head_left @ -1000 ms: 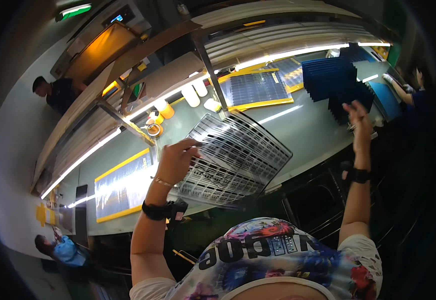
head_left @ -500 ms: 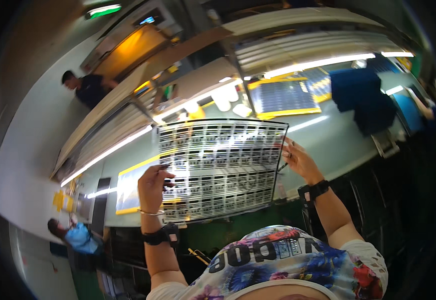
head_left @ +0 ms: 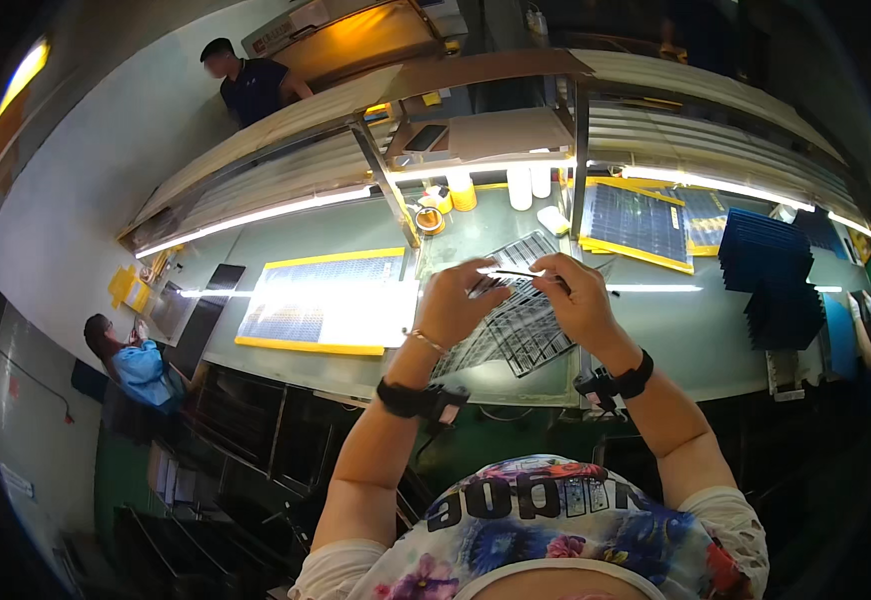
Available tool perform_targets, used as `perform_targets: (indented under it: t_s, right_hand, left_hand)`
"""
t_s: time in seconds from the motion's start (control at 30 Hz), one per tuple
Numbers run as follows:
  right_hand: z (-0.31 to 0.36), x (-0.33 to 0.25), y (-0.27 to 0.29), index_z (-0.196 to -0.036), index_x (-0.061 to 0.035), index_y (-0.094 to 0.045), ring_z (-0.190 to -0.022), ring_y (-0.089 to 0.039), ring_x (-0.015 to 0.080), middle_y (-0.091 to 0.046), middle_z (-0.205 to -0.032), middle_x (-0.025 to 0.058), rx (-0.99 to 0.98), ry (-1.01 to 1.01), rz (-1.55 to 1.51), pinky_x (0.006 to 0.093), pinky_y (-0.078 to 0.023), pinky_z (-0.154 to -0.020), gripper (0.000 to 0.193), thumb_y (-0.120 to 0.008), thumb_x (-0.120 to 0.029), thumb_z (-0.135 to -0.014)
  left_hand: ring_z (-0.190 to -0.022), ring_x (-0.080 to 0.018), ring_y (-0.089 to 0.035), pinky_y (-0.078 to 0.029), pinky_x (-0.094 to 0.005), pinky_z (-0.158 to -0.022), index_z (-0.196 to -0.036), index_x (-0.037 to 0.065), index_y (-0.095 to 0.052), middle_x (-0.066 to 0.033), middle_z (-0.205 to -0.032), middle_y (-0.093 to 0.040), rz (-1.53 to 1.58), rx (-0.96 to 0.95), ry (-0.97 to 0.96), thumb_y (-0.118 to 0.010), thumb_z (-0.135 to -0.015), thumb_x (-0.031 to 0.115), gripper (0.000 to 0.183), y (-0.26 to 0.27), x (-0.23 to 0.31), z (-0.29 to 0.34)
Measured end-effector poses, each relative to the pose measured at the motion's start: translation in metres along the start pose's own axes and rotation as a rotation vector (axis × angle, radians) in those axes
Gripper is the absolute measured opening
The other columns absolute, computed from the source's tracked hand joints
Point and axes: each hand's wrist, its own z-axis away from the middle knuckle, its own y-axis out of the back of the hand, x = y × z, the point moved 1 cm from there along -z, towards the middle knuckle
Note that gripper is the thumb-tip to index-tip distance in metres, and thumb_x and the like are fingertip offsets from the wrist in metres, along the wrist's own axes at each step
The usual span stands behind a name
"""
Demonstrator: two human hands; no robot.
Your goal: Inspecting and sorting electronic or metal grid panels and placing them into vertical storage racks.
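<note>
My left hand and my right hand are raised close together over the bench. Between their fingertips runs a slim, dark pen-like stick with a bright glint along it. Each hand seems closed on one end, though the fingers partly cover it. Beneath them a sheet printed with a black grid pattern lies on the glass-like bench top, partly hidden by the hands. Both wrists carry black straps with small devices.
A yellow-edged patterned sheet lies left, with another at the right rear. Dark blue ribbed racks stand right. White bottles and a tape roll sit behind. Lamp-lit shelving spans the back. A seated person works far left.
The gridded sheet, held up between both hands before, now lies on the bench. My hands have come together above it around the slim stick. The view has shifted.
</note>
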Motion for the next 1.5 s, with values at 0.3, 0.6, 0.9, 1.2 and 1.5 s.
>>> perform_targets:
  t_s: [0.3, 0.6, 0.9, 1.2, 1.5]
  right_hand:
    - [0.014, 0.007, 0.012, -0.081, -0.0025, -0.058, -0.060, -0.054, 0.0177, -0.053, -0.087, 0.0072, 0.180, 0.120, 0.150, 0.0277, -0.042, -0.055, 0.009, -0.059, 0.002, -0.073]
    - [0.024, 0.026, 0.034, -0.078, 0.0024, -0.052, -0.062, -0.047, 0.0148, -0.045, -0.083, 0.0078, 0.133, 0.058, 0.172, 0.0231, -0.038, -0.053, 0.009, -0.058, 0.007, -0.072]
    - [0.028, 0.023, 0.056, -0.082, -0.0009, -0.050, -0.061, -0.049, 0.0202, -0.051, -0.076, 0.0092, -0.024, -0.225, -0.009, 0.0275, -0.041, -0.056, 0.011, -0.059, -0.002, -0.076]
    - [0.027, 0.045, 0.050, -0.077, -0.0026, -0.052, -0.057, -0.048, 0.0154, -0.050, -0.066, 0.0051, 0.288, 0.197, 0.275, 0.0266, -0.039, -0.052, 0.018, -0.067, -0.008, -0.070]
    - [0.025, 0.064, 0.096, -0.076, -0.0103, -0.046, -0.046, -0.032, 0.0042, -0.052, -0.065, 0.0013, 0.523, -0.370, -0.632, 0.0192, -0.025, -0.043, 0.016, -0.051, -0.018, -0.089]
  left_hand:
    - [-0.058, -0.0079, -0.058, -0.045, -0.0229, -0.053, -0.079, -0.002, -0.066, -0.0064, -0.066, -0.065, 0.211, -0.005, 0.014, -0.065, -0.076, 0.017, 0.019, -0.047, 0.011, -0.006]
    - [-0.048, -0.0220, -0.057, -0.044, -0.0307, -0.049, -0.075, 0.004, -0.066, -0.0103, -0.058, -0.061, -0.141, 0.135, -0.094, -0.063, -0.074, 0.027, 0.023, -0.084, 0.021, -0.012]
    - [-0.061, -0.0205, -0.064, -0.049, -0.0298, -0.059, -0.085, 0.005, -0.066, -0.0120, -0.069, -0.064, 0.036, -0.051, -0.076, -0.063, -0.075, 0.023, 0.021, -0.078, 0.008, -0.033]
    - [-0.057, -0.0347, -0.058, -0.045, -0.0383, -0.055, -0.076, -0.001, -0.060, -0.0176, -0.058, -0.057, 0.069, -0.100, -0.090, -0.053, -0.081, 0.018, 0.021, -0.117, 0.016, -0.013]
    - [-0.057, -0.0285, -0.061, -0.046, -0.0343, -0.056, -0.078, -0.002, -0.059, -0.0163, -0.062, -0.060, 0.137, -0.187, -0.020, -0.055, -0.081, 0.016, 0.018, -0.137, -0.005, -0.011]
